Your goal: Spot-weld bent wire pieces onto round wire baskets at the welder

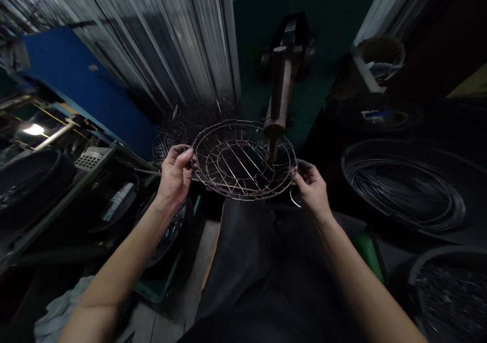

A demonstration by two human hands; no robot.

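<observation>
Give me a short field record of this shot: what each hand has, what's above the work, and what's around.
Left hand: left hand grips the left rim of the round wire basket
Right hand: right hand grips the basket's right rim
Basket: held roughly level, open side up
Above basket: brown machine arm reaching down into it
Right side: coiled wire
Left side: blue panel, lit lamp

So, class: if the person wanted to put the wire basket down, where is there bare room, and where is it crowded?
Little bare room shows. The likeliest patch is the dark lap below the wire basket, between the left hand and right hand. Crowded: the wire coils at right, the cluttered bench at left, the machine post just behind.
</observation>
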